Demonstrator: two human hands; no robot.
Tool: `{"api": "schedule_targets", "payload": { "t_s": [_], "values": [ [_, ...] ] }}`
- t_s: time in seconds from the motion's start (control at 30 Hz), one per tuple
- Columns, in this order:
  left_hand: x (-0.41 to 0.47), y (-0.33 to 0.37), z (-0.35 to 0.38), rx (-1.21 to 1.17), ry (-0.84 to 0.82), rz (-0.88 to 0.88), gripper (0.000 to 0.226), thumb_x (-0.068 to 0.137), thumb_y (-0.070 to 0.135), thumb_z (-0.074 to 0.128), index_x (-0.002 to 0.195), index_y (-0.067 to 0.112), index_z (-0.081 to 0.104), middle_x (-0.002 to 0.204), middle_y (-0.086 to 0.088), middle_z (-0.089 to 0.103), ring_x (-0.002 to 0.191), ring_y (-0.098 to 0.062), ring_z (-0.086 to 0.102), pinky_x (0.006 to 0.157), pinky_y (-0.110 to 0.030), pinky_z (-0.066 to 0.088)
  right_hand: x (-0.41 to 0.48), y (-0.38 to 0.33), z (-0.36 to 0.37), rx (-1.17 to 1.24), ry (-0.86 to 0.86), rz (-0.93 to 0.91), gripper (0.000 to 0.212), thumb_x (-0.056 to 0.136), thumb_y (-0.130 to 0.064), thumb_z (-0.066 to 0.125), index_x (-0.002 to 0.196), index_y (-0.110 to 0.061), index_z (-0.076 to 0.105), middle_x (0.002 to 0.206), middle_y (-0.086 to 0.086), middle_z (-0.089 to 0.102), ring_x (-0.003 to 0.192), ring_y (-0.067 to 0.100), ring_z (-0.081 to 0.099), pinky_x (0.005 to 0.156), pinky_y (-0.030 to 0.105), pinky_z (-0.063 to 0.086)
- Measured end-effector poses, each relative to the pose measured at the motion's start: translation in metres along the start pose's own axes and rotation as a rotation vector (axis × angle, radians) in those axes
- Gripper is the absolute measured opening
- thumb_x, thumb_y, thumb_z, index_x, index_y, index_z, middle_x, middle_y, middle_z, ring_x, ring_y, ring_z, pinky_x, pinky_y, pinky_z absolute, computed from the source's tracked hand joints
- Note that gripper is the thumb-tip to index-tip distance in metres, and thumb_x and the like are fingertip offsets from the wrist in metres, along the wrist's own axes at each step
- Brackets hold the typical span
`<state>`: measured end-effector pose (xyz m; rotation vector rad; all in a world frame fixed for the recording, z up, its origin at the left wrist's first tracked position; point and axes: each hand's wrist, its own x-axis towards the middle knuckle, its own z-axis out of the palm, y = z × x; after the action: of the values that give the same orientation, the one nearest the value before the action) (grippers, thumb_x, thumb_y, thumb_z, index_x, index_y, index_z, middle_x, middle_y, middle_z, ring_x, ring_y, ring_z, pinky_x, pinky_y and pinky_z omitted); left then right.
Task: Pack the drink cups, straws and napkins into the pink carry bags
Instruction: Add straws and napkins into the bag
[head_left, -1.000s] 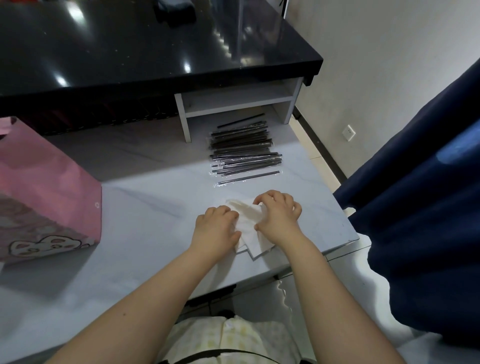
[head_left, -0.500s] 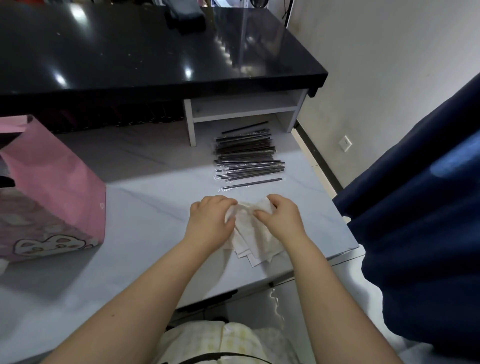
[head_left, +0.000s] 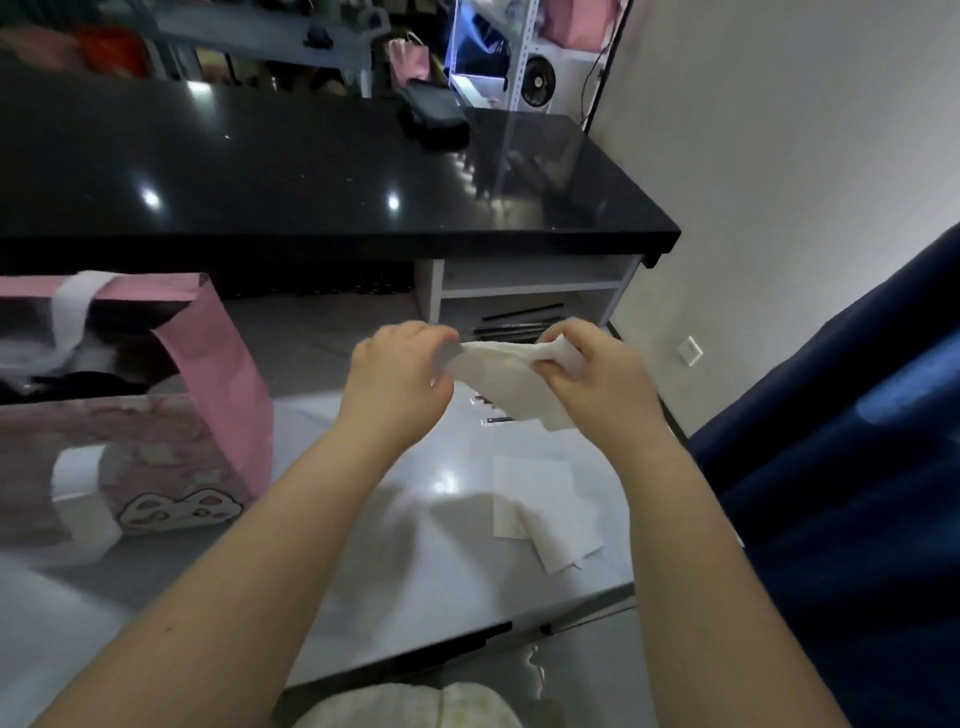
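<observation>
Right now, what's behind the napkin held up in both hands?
Black straws on the table: a few show above and below the napkin; it covers whatever lies between.

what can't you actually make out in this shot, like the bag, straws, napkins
Head view, the only one:
- pink carry bag: cut off by the left edge. Its inside is dark and blurred, so the contents cannot be told.
- straws: mostly hidden behind the held napkin, the left hand and the right hand, so they cannot be counted.
- loose napkins: overlapping and blurred, number unclear.
</observation>
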<state>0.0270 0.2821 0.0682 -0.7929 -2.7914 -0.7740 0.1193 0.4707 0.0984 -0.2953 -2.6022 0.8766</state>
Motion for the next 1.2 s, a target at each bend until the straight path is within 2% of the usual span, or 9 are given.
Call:
{"api": "schedule_targets", "payload": {
  "t_s": [0.2,0.47,0.6,0.73,0.83,0.97,1.03,1.1,1.2],
  "values": [
    [0.001,-0.04,-0.097,0.027,0.126,0.015,0.045,0.085,0.027,0.066,0.13,0.025,0.059,0.125,0.003,0.061,0.118,-0.025,0.051,0.094,-0.04,0.04,0.021,-0.086,0.006,0.116,0.174,-0.213,0.011,0.086,-0.016,0.068,0.091,-0.025,0.064,0.082,-0.017,0.064,0.078,0.003,0.057,0.062,0.01,0.039],
    [-0.043,-0.14,-0.196,-0.032,0.228,-0.118,0.044,0.084,0.031,0.071,0.126,0.028,0.061,0.124,0.006,0.062,0.119,-0.021,0.053,0.098,-0.044,0.045,0.033,-0.194,0.054,0.252,0.22,-0.355,0.019,0.084,-0.016,0.073,0.087,-0.032,0.063,0.087,-0.025,0.064,0.079,-0.002,0.058,0.066,0.006,0.039],
    [-0.069,-0.196,-0.229,0.014,0.181,-0.201,0.047,0.07,0.049,0.081,0.112,0.033,0.067,0.115,0.012,0.063,0.11,-0.014,0.056,0.093,-0.042,0.048,0.03,-0.243,0.085,0.335,0.212,-0.413,0.023,0.082,-0.013,0.075,0.087,-0.033,0.063,0.084,-0.028,0.064,0.078,-0.006,0.059,0.066,0.003,0.039],
    [-0.088,-0.247,-0.247,0.015,0.055,-0.192,0.053,0.064,0.05,0.085,0.111,0.032,0.068,0.109,0.016,0.062,0.102,-0.009,0.056,0.088,-0.035,0.05,0.026,-0.287,0.122,0.393,0.161,-0.444,0.025,0.082,-0.013,0.075,0.087,-0.034,0.063,0.087,-0.026,0.064,0.081,-0.006,0.059,0.064,0.004,0.041],
    [-0.091,-0.27,-0.249,-0.041,-0.06,-0.147,0.059,0.064,0.05,0.085,0.118,0.038,0.065,0.123,0.018,0.06,0.116,-0.009,0.053,0.099,-0.038,0.048,0.021,-0.308,0.152,0.453,0.102,-0.433,0.022,0.082,-0.012,0.074,0.085,-0.031,0.064,0.088,-0.022,0.065,0.081,-0.004,0.059,0.064,0.005,0.042],
    [-0.092,-0.287,-0.244,-0.126,-0.199,-0.13,0.079,0.058,0.058,0.084,0.129,0.049,0.051,0.138,0.03,0.043,0.132,-0.011,0.042,0.108,-0.042,0.04,0.01,-0.314,0.186,0.448,0.039,-0.334,0.016,0.083,-0.015,0.073,0.086,-0.029,0.065,0.087,-0.02,0.066,0.082,-0.001,0.061,0.064,0.011,0.047],
    [-0.092,-0.292,-0.239,-0.105,-0.272,-0.109,0.097,0.055,0.066,0.081,0.141,0.046,0.04,0.154,0.023,0.029,0.147,-0.012,0.019,0.118,-0.05,0.025,0.004,-0.31,0.199,0.427,-0.001,-0.255,0.017,0.083,-0.016,0.072,0.087,-0.031,0.066,0.087,-0.018,0.066,0.083,0.001,0.062,0.068,0.02,0.052],
    [-0.091,-0.297,-0.234,-0.068,-0.312,-0.075,0.107,0.053,0.072,0.078,0.146,0.043,0.033,0.161,0.016,0.014,0.146,0.0,-0.013,0.122,-0.052,0.006,-0.001,-0.306,0.206,0.389,-0.03,-0.188,0.018,0.084,-0.017,0.073,0.087,-0.033,0.066,0.087,-0.018,0.066,0.084,0.001,0.061,0.07,0.025,0.053],
    [-0.084,-0.301,-0.231,-0.051,-0.343,-0.043,0.115,0.049,0.078,0.071,0.149,0.044,0.026,0.163,0.016,0.007,0.14,0.004,-0.023,0.118,-0.052,-0.003,-0.002,-0.302,0.202,0.324,-0.058,-0.168,0.018,0.083,-0.019,0.073,0.084,-0.035,0.065,0.088,-0.023,0.065,0.085,-0.003,0.059,0.065,0.009,0.045]
  ]
}}
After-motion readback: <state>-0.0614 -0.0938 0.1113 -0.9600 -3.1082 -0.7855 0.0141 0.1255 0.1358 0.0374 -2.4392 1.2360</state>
